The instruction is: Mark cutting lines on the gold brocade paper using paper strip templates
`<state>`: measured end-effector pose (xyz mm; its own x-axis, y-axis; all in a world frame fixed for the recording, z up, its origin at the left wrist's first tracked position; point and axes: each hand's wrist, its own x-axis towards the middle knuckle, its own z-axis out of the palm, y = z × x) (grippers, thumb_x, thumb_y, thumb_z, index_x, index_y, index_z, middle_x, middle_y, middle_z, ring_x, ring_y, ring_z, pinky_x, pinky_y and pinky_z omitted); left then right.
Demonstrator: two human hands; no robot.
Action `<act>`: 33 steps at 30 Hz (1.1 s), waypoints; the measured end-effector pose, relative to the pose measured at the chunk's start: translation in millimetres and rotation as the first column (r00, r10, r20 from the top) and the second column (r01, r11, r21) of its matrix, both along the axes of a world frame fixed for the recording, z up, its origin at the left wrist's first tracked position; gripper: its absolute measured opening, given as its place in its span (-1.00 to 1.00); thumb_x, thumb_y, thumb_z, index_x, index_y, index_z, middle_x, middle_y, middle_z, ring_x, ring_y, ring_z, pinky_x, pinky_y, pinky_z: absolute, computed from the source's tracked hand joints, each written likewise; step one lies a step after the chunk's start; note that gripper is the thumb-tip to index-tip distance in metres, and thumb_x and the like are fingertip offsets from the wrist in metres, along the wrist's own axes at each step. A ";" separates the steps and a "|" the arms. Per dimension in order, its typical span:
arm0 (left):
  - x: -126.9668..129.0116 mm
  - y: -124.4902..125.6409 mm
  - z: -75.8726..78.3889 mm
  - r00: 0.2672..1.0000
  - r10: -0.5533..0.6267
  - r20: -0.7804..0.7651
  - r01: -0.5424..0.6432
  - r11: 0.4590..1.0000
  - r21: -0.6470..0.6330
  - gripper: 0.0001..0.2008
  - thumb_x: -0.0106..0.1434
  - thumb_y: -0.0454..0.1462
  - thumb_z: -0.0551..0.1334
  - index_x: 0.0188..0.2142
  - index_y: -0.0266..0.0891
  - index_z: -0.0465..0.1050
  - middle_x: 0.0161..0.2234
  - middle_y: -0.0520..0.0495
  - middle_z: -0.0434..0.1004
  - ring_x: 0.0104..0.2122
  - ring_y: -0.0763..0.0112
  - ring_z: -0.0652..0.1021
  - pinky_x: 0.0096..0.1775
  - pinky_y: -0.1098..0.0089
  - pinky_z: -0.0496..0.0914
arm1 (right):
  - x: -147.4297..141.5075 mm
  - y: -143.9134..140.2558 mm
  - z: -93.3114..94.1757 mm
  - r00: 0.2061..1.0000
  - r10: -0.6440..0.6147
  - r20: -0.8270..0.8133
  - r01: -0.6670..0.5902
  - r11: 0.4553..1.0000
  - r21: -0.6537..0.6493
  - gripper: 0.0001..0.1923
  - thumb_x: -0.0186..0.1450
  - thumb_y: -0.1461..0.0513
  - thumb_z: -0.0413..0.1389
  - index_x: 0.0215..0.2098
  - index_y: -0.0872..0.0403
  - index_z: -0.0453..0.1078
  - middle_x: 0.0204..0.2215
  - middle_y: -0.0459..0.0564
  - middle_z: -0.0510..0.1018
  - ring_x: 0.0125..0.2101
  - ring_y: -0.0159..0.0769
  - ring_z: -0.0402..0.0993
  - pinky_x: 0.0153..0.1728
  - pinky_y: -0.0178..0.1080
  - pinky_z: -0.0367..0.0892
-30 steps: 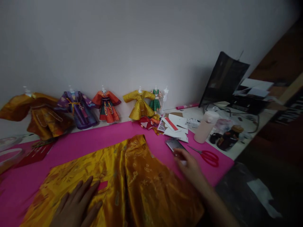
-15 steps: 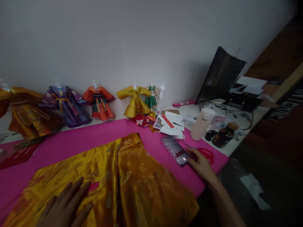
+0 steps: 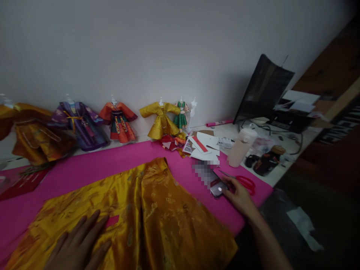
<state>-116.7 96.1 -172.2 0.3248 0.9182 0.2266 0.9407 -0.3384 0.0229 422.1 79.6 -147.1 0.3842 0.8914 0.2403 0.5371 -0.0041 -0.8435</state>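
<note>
Left hand (image 3: 75,240) on gold fabric (image 3: 171,213), right hand (image 3: 238,195) at phone (image 3: 218,188)

Fingers spread, the left hand rests flat on the fabric, which lies over a pink sheet (image 3: 95,169). The right touches the phone's edge; whether it grips, I cannot tell. Red scissors (image 3: 248,184) lie just beside it. Beyond stand a pale bottle (image 3: 241,149) and small robes (image 3: 121,126).

One head-worn view — forward and down

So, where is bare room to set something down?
Bare: pink table covering between the shiny golden fabric and small purple robe; more narrowly, between fabric and grey smartphone. Crowded: around the right hand, with red-handled scissors and white papers.
</note>
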 end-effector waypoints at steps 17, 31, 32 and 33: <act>3.3 -1.1 4.9 0.999 0.012 0.043 -0.011 1.000 -0.013 -0.41 0.35 -0.01 0.03 0.30 -0.13 0.27 0.35 -0.17 0.22 0.35 -0.10 0.18 0.24 -0.23 0.14 | -4.7 5.9 20.2 0.989 -0.015 0.147 0.008 0.999 0.042 -0.63 0.24 0.15 0.03 -0.01 0.05 0.39 -0.02 0.14 0.57 -0.02 -0.06 0.51 0.05 0.02 0.37; 1.3 0.3 1.1 0.998 0.028 0.051 -0.026 0.999 -0.024 -0.36 0.33 0.06 0.02 0.29 -0.17 0.28 0.36 -0.21 0.20 0.36 -0.11 0.15 0.24 -0.20 0.13 | -42.6 21.9 48.8 0.847 0.236 0.476 -0.235 0.970 -0.063 -0.79 0.25 0.33 -0.08 -0.18 0.01 0.29 -0.10 0.05 0.51 -0.04 -0.14 0.39 0.02 -0.08 0.25; 1.7 0.4 1.1 0.998 0.023 0.053 -0.022 1.000 -0.018 -0.36 0.33 0.06 0.02 0.29 -0.18 0.28 0.36 -0.21 0.20 0.36 -0.11 0.15 0.24 -0.20 0.14 | -41.1 22.3 47.7 0.856 0.221 0.467 -0.215 0.974 -0.069 -0.79 0.24 0.32 -0.08 -0.19 0.01 0.29 -0.11 0.05 0.52 -0.05 -0.14 0.40 0.02 -0.09 0.25; 1.9 0.4 1.0 0.999 0.017 0.052 -0.016 1.000 -0.010 -0.36 0.34 0.06 0.01 0.29 -0.19 0.28 0.35 -0.22 0.21 0.35 -0.12 0.16 0.23 -0.21 0.14 | -38.8 22.8 46.3 0.868 0.197 0.457 -0.184 0.980 -0.072 -0.79 0.23 0.32 -0.08 -0.19 0.01 0.30 -0.13 0.05 0.52 -0.06 -0.13 0.41 0.01 -0.09 0.26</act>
<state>-114.8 96.5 -171.2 0.2976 0.9256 0.2340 0.9436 -0.3225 0.0753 383.3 102.4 -100.9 0.0584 0.9443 0.3240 0.8563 0.1195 -0.5025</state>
